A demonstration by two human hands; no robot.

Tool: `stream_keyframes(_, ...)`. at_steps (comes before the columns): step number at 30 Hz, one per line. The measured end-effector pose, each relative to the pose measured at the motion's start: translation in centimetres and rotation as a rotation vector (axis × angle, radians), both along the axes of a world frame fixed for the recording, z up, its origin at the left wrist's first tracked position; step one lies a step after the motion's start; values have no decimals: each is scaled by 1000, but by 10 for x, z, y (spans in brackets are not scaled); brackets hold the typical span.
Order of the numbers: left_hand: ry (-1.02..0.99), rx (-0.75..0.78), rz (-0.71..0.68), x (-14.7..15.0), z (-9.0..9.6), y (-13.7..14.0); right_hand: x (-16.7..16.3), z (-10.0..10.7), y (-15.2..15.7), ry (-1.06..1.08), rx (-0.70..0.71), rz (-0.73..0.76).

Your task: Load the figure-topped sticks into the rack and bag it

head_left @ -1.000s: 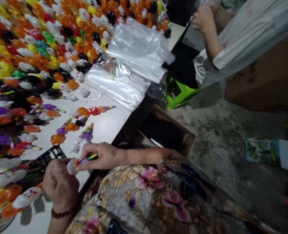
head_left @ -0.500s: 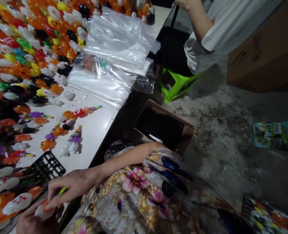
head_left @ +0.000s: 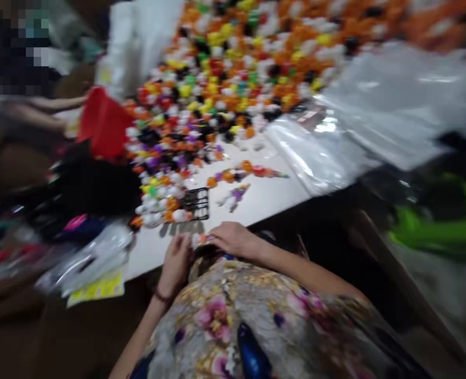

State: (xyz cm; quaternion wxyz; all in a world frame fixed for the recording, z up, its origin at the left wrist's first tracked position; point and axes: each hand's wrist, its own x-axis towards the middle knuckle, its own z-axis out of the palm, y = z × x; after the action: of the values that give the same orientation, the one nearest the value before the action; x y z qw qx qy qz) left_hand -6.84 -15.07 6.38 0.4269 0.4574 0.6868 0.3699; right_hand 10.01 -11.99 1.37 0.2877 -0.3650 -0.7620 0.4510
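At the table's near edge, both my hands meet over a small white-and-orange plastic toy with a multicoloured pencil-like end (head_left: 203, 239). My left hand (head_left: 175, 263) is closed round its white end. From the other side, my right hand (head_left: 235, 239) pinches the coloured end. Motion blur hides the finer detail. Just beyond my hands lies a black plastic grid rack (head_left: 199, 203), with white and orange toys (head_left: 173, 209) piled against its left side. Right of the rack, a row of joined toys with a coloured tip (head_left: 258, 171) lies on the white table (head_left: 272, 197).
A large heap of colourful small toys (head_left: 225, 79) covers the far table. Clear plastic bags (head_left: 319, 158) lie at its right edge. On the left are a red basin (head_left: 103, 123), held by another person's hand, and more bags (head_left: 98, 258). A green stool (head_left: 442, 216) stands right.
My view has swung left, so the scene shifts right, and the red basin and another person appear. My hands still hold the toy, now with its coloured end toward my right hand.
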Motion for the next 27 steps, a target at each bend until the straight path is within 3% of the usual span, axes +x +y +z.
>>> stream_keyframes(3,-154,-9,89,-9,-22,10,1,-6,18,-161,204,41)
stream_keyframes(6,-262,44,82,-12,-27,14,-2,-9,26,-229,251,-21)
stream_keyframes(8,-300,81,64,-15,-27,13,-3,-11,30,-195,153,-94)
stream_keyframes(13,-225,64,11,-31,-36,10,-5,-18,38,48,-245,-141)
stream_keyframes(18,-90,92,-4,-40,-53,6,-8,-20,38,117,-346,-166)
stream_keyframes(20,31,214,11,-43,-57,5,-9,-21,39,109,-309,-173)
stream_keyframes(24,450,714,49,-53,-55,10,-18,-22,50,84,-125,-265)
stream_keyframes(27,680,957,-23,-59,-44,24,-37,-25,64,70,-136,-334)
